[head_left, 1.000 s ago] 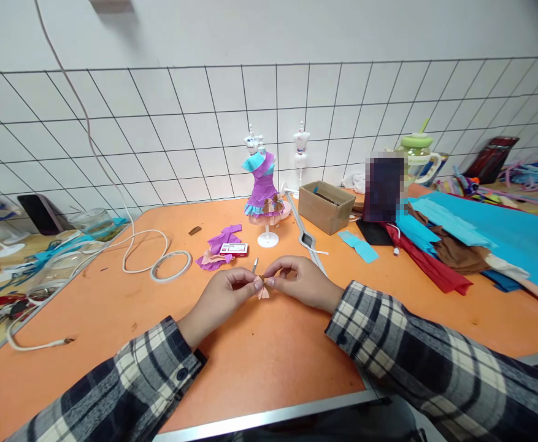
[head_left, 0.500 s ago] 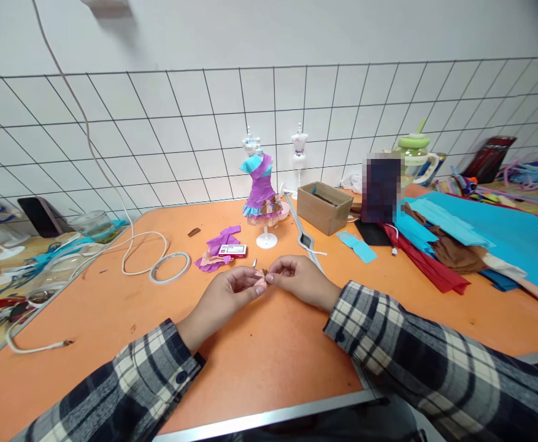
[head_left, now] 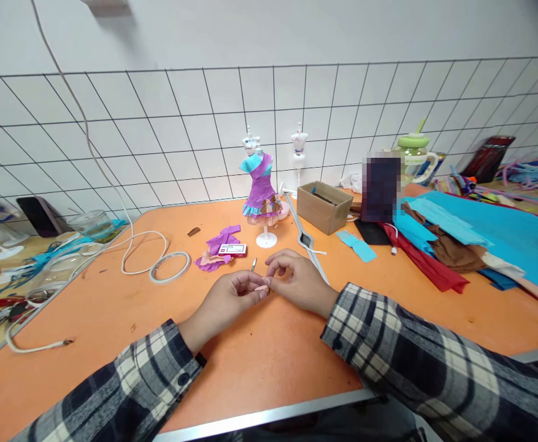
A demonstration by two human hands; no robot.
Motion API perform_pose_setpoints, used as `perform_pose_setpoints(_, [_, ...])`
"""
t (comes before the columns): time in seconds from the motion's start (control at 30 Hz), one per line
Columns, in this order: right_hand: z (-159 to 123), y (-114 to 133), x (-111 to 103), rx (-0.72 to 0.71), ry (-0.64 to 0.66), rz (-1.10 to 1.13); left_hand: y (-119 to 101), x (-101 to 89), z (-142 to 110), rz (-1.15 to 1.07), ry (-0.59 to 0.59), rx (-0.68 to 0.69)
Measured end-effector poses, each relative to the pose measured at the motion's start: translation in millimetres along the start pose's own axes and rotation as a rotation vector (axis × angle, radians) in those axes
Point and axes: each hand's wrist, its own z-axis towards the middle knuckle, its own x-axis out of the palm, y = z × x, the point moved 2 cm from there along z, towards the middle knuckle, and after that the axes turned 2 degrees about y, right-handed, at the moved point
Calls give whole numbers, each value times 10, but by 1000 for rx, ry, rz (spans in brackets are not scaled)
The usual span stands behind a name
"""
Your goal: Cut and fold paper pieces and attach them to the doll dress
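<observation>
Small pink-and-brown piece (head_left: pixel 262 288) turned between fingertips since half a second ago, less of it showing now. Held just above orange table (head_left: pixel 296 350), near its front edge. Left hand (head_left: pixel 229 299) nearly closed, thumb and fingers pinching piece; right hand (head_left: pixel 299 281) curled, thumb and forefinger pinched together at its other side. Just beyond: slim white-tipped object (head_left: pixel 254 264), red-and-white packet (head_left: pixel 232 250) on purple scraps (head_left: pixel 222 240). Farther back: purple-and-blue dress (head_left: pixel 258 191) on stand, cardboard box (head_left: pixel 322 212) right of it.
</observation>
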Motion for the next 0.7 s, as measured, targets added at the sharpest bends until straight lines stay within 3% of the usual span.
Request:
perform_pose_setpoints(0.1, [11, -18, -6, 82, -8, 114, -18, -3, -9, -14, -10, 2])
perform_pose_setpoints(0.3, [8, -16, -20, 335, 130, 440, -13, -50, -2, -91, -45, 24])
perform_pose_setpoints(0.43, [23, -24, -7, 312, 155, 416, -27, -52, -8, -115, -62, 50])
perform_pose_setpoints(0.57, [34, -64, 22, 292, 121, 410, -62, -26, -42, -141, -3, 45])
perform_pose_setpoints(0.7, [26, -92, 50, 275, 132, 374, -68, -17, -50, -56, 14, 6])
